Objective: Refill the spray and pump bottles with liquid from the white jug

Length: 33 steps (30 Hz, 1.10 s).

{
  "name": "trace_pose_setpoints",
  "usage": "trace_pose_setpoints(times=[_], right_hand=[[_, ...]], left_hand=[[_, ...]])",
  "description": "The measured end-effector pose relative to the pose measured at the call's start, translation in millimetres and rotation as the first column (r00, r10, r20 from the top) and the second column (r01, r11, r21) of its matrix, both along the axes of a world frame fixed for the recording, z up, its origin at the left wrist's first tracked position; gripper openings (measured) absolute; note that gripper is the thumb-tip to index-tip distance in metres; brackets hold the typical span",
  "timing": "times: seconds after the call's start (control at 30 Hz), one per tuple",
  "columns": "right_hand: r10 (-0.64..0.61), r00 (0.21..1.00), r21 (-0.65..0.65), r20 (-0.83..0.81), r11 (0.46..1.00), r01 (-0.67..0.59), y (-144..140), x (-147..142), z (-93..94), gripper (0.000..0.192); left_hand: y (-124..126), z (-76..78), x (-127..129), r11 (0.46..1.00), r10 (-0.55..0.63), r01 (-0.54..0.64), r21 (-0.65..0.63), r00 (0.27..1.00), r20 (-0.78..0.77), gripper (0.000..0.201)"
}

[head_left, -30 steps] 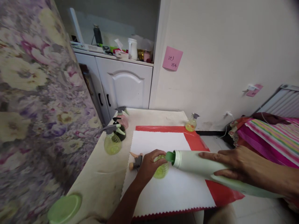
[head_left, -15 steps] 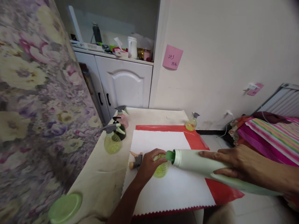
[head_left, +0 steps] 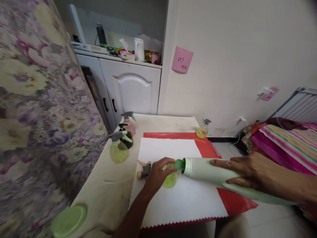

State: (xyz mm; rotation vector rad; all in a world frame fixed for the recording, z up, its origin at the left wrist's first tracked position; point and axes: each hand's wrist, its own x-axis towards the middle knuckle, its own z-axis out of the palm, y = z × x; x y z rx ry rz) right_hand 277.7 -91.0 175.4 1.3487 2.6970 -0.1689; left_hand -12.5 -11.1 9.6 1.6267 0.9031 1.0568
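My left hand [head_left: 159,173] is wrapped round the neck of a yellow-green clear bottle [head_left: 170,180] on the white sheet [head_left: 183,205]. In my right hand [head_left: 250,172] is a large pale green bottle [head_left: 208,170], tilted nearly level. Its green spout [head_left: 180,164] points left and meets the small bottle's mouth, or lies just over it. Whether liquid is flowing I cannot tell. Beside my left hand lies a spray head [head_left: 145,170], dark grey with a tan nozzle. A thin clear tube [head_left: 116,181] stretches left from near it.
At the table's left stand a yellow-green spray bottle [head_left: 119,152], a dark pump bottle [head_left: 127,138] and a pink spray bottle [head_left: 130,125]. Another spray bottle [head_left: 202,130] is at the back right corner. A green round lid [head_left: 69,219] sits front left, near the floral curtain [head_left: 49,132].
Both hands keep their hold, and the tilted bottle stays almost still. The whole view has shifted very slightly.
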Motion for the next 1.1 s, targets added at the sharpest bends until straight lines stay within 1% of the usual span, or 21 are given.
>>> trace_pose_setpoints(times=[0.2, 0.4, 0.63, 0.77, 1.1], right_hand=[[0.004, 1.000, 0.030, -0.008, 1.000, -0.004, -0.3, -1.6, 0.1, 0.051], [0.001, 1.000, -0.020, -0.001, 1.000, -0.001, -1.5, -6.5, 5.5, 0.052], [-0.034, 0.999, -0.047, 0.042, 0.998, 0.036, -0.5, -6.5, 5.5, 0.053], [-0.025, 0.998, -0.042, 0.055, 0.999, 0.028, 0.3, -6.6, 5.5, 0.053], [-0.006, 1.000, -0.027, 0.028, 1.000, 0.007, -0.9, -8.9, 7.4, 0.054]], left_hand=[[0.3, 2.3, 0.0, 1.000, 0.008, -0.008, -0.007, 1.000, -0.015, 0.015], [0.4, 1.4, 0.2, 1.000, 0.010, -0.010, -0.002, 1.000, -0.013, 0.014], [-0.2, -2.1, 0.0, 1.000, 0.010, -0.010, -0.008, 1.000, 0.004, 0.014], [0.1, -1.3, -0.1, 1.000, 0.004, -0.004, -0.013, 1.000, 0.004, 0.014], [0.0, 1.4, 0.0, 1.000, 0.016, -0.016, -0.005, 1.000, -0.005, 0.014]])
